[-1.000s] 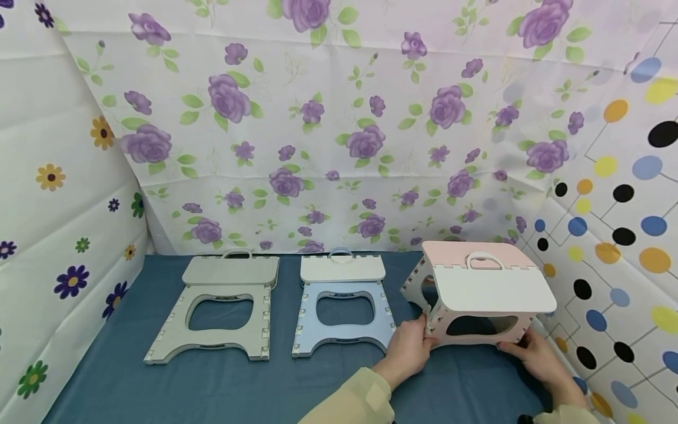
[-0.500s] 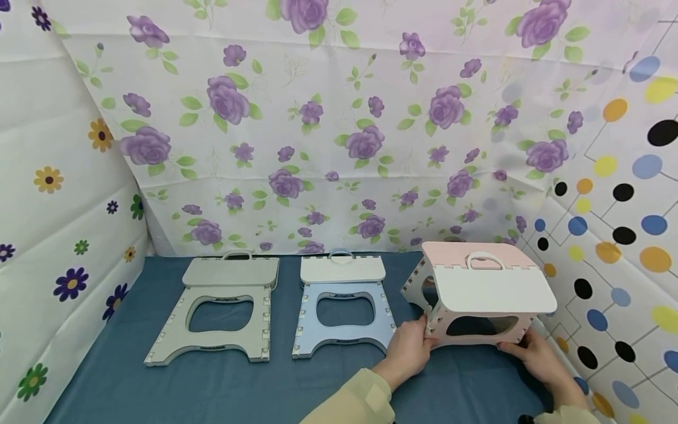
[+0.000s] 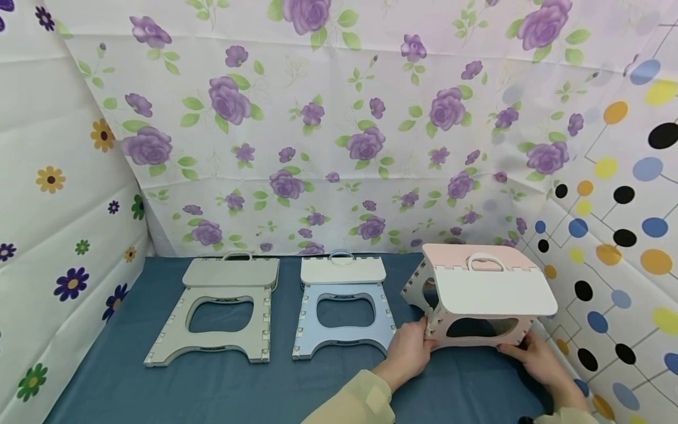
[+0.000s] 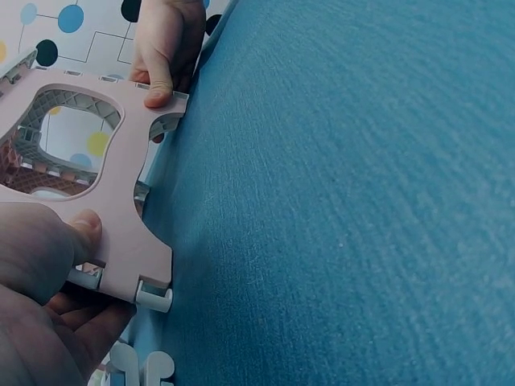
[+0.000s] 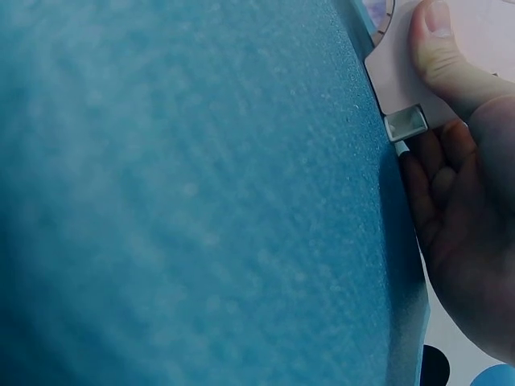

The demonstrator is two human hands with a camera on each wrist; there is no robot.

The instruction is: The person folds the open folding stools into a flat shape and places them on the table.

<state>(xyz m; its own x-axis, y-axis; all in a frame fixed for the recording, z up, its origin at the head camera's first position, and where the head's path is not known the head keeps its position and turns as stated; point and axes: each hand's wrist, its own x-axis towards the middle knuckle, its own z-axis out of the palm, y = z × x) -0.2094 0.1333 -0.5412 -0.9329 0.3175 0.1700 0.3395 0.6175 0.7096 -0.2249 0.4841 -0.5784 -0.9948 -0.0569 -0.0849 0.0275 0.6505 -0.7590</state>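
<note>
A folding step stool (image 3: 495, 290), pink with a white front half of its top and a white loop handle, stands unfolded at the right of the table in the head view. My left hand (image 3: 406, 353) grips the lower left corner of its front leg panel; in the left wrist view the thumb lies on the pink panel (image 4: 121, 217) with the fingers behind. The lower right corner is held by my right hand (image 3: 540, 359). In the right wrist view that thumb (image 5: 442, 60) presses the panel's face, fingers curled behind its edge.
A grey-green folding stool (image 3: 222, 341) lies folded flat at the left. Between it and the pink stool lies a blue and white folded stool (image 3: 344, 338), close to my left hand. Blue cloth (image 3: 212, 394) covers the table. Patterned sheets (image 3: 339, 147) enclose the back and sides.
</note>
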